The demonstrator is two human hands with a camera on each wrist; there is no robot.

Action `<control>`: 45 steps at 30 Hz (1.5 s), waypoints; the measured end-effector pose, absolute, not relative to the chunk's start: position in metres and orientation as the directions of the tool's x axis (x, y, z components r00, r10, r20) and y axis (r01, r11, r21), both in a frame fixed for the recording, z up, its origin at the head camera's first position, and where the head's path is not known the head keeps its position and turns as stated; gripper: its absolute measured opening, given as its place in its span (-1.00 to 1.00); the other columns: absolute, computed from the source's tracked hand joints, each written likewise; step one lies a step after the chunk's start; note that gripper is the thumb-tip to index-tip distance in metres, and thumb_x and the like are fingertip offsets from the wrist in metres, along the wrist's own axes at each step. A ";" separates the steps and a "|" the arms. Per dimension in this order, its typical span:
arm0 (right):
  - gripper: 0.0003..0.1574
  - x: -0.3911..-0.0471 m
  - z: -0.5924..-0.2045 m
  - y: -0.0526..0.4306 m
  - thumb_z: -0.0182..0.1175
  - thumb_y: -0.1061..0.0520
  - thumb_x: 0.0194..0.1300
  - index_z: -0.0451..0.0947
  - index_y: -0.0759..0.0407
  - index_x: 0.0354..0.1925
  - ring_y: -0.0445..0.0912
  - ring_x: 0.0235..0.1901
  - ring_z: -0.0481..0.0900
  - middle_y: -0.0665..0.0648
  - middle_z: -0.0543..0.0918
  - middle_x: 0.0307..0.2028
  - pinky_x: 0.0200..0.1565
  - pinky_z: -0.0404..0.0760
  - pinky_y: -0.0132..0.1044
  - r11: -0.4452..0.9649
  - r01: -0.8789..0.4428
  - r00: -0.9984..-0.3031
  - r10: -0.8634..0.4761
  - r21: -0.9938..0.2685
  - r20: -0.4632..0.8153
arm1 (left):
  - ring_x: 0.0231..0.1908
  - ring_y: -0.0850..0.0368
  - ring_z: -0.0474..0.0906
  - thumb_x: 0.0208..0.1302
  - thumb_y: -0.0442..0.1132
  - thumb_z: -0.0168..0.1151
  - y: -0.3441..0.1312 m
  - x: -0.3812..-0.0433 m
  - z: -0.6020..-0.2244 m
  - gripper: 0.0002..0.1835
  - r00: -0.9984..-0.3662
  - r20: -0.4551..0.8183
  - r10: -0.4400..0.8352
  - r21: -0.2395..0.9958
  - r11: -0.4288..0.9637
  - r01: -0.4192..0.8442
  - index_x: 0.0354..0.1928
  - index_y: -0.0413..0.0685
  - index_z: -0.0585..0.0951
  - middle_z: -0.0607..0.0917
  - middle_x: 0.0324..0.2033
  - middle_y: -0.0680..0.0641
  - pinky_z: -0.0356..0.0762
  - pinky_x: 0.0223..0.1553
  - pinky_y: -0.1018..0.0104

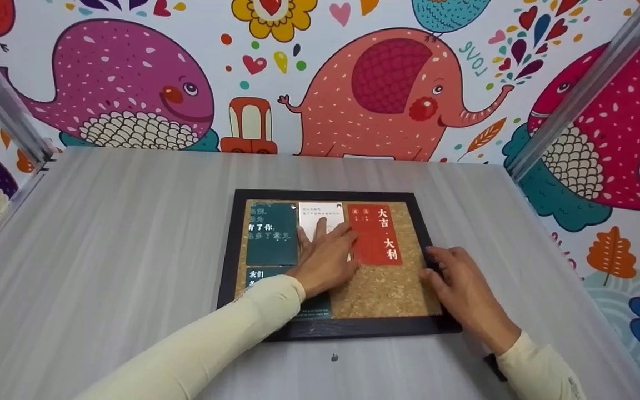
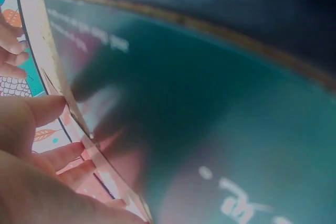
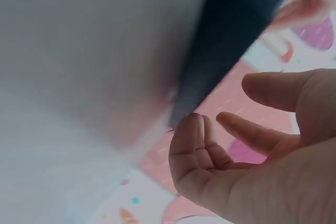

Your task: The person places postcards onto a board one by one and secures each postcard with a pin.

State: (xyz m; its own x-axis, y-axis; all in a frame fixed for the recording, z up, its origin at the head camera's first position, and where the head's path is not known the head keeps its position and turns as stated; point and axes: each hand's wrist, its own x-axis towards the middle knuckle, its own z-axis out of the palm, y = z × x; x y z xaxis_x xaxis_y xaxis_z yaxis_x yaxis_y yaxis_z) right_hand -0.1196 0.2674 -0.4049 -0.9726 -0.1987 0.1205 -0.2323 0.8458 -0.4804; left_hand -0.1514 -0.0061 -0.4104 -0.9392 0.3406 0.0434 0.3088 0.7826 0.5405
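A cork board (image 1: 386, 294) in a black frame (image 1: 353, 329) lies flat on the table. My left hand (image 1: 328, 261) rests with spread fingers on the white card (image 1: 311, 214), covering its lower part. In the left wrist view those fingers (image 2: 50, 111) lie along the cards' edges. Left of the white card is a dark green card (image 1: 270, 244); to its right is a red card (image 1: 373, 236). More green card (image 1: 317, 306) shows below, partly hidden by my left arm. My right hand (image 1: 464, 291) is at the frame's right side, loosely bent fingertips (image 3: 186, 135) against its edge.
A small dark bit (image 1: 334, 358) lies on the table in front of the frame. A black object (image 1: 495, 366) is partly hidden under my right sleeve. Behind the grey table (image 1: 131, 233) stands a wall (image 1: 275, 128) with cartoon animals, flanked by metal posts (image 1: 581, 83).
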 end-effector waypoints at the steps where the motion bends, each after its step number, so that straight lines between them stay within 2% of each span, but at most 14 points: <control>1: -0.50 -0.112 -0.402 0.261 0.37 0.24 0.54 0.63 0.35 0.36 0.04 -0.04 0.62 0.27 0.64 0.03 0.05 0.70 0.08 0.847 -0.254 -0.967 -0.211 -0.467 0.143 | 0.62 -0.56 0.09 0.52 -0.11 0.37 -0.006 -0.151 -0.410 -0.47 -0.939 0.044 0.342 0.540 0.782 0.310 0.46 -0.01 0.63 0.48 0.58 -0.09 -0.23 0.42 -0.83; 5: -0.68 -0.082 -0.394 0.235 0.41 0.26 0.50 0.76 0.18 0.17 -0.18 -0.16 0.62 0.00 0.67 -0.10 -0.13 0.72 -0.20 0.794 -0.373 -0.927 -0.300 -0.480 0.223 | 0.62 -0.55 0.10 0.52 -0.12 0.36 -0.006 -0.151 -0.409 -0.47 -0.938 0.047 0.343 0.539 0.782 0.313 0.47 -0.01 0.63 0.48 0.58 -0.09 -0.23 0.42 -0.82; 7: -0.76 -0.068 -0.393 0.224 0.42 0.28 0.49 0.79 0.13 0.08 -0.25 -0.19 0.64 -0.07 0.70 -0.13 -0.20 0.73 -0.28 0.736 -0.461 -0.888 -0.385 -0.496 0.253 | 0.62 -0.54 0.10 0.52 -0.12 0.35 -0.006 -0.152 -0.410 -0.48 -0.938 0.045 0.343 0.538 0.783 0.313 0.46 -0.01 0.63 0.48 0.59 -0.09 -0.22 0.42 -0.82; 11: -0.80 -0.046 -0.395 0.209 0.40 0.20 0.54 0.81 0.04 0.07 -0.32 -0.18 0.67 -0.12 0.74 -0.10 -0.17 0.77 -0.34 0.625 -0.532 -0.815 -0.561 -0.571 0.145 | 0.62 -0.53 0.11 0.52 -0.13 0.34 -0.006 -0.152 -0.411 -0.49 -0.939 0.043 0.341 0.532 0.788 0.311 0.45 -0.02 0.64 0.48 0.58 -0.09 -0.20 0.43 -0.81; 15: -0.76 -0.036 -0.402 0.198 0.39 0.13 0.57 0.81 0.01 0.13 -0.38 -0.18 0.65 -0.12 0.71 -0.10 -0.16 0.76 -0.40 0.585 -0.499 -0.754 -0.656 -0.640 -0.012 | 0.62 -0.52 0.12 0.53 -0.12 0.34 -0.006 -0.152 -0.411 -0.49 -0.939 0.040 0.342 0.529 0.790 0.310 0.45 -0.03 0.64 0.49 0.57 -0.09 -0.20 0.42 -0.82; 23: -0.73 -0.031 -0.412 0.186 0.44 0.13 0.52 0.81 -0.03 0.13 -0.43 -0.27 0.58 -0.20 0.65 -0.15 -0.22 0.69 -0.44 0.570 -0.508 -0.690 -0.718 -0.646 -0.091 | 0.62 -0.53 0.11 0.52 -0.11 0.35 -0.007 -0.150 -0.412 -0.47 -0.938 0.040 0.343 0.523 0.793 0.312 0.46 -0.05 0.63 0.50 0.56 -0.09 -0.20 0.41 -0.83; 28: -0.78 -0.031 -0.414 0.178 0.42 0.08 0.55 0.80 -0.04 0.11 -0.44 -0.28 0.56 -0.20 0.65 -0.19 -0.25 0.66 -0.46 0.555 -0.578 -0.655 -0.753 -0.599 -0.066 | 0.62 -0.53 0.10 0.53 -0.10 0.35 -0.006 -0.150 -0.411 -0.46 -0.940 0.038 0.338 0.529 0.792 0.306 0.48 -0.04 0.62 0.49 0.58 -0.10 -0.22 0.43 -0.81; 39: -0.79 -0.034 -0.414 0.165 0.42 0.08 0.54 0.83 -0.04 0.09 -0.43 -0.29 0.56 -0.19 0.67 -0.21 -0.27 0.64 -0.46 0.595 -0.607 -0.650 -0.753 -0.527 -0.102 | 0.64 -0.48 0.10 0.54 -0.09 0.34 -0.005 -0.152 -0.410 -0.45 -0.942 0.024 0.335 0.524 0.798 0.297 0.49 -0.01 0.61 0.47 0.59 -0.08 -0.22 0.44 -0.80; 45: -0.86 -0.036 -0.415 0.163 0.40 0.13 0.55 0.85 -0.03 -0.01 -0.40 -0.24 0.63 -0.17 0.70 -0.20 -0.24 0.68 -0.41 0.596 -0.627 -0.652 -0.754 -0.502 -0.081 | 0.63 -0.49 0.11 0.53 -0.10 0.35 -0.006 -0.151 -0.411 -0.47 -0.941 0.034 0.338 0.524 0.796 0.304 0.47 -0.02 0.63 0.49 0.58 -0.09 -0.20 0.44 -0.80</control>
State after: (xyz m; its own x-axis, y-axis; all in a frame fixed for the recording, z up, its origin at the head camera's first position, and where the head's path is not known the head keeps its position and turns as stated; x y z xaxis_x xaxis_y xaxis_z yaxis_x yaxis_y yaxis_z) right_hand -0.0355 0.1628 -0.4146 -0.6517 -0.7541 -0.0811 -0.6268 0.5957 -0.5022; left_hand -0.1514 -0.0056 -0.4105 -0.9407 0.3376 0.0336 0.3042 0.7956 0.5239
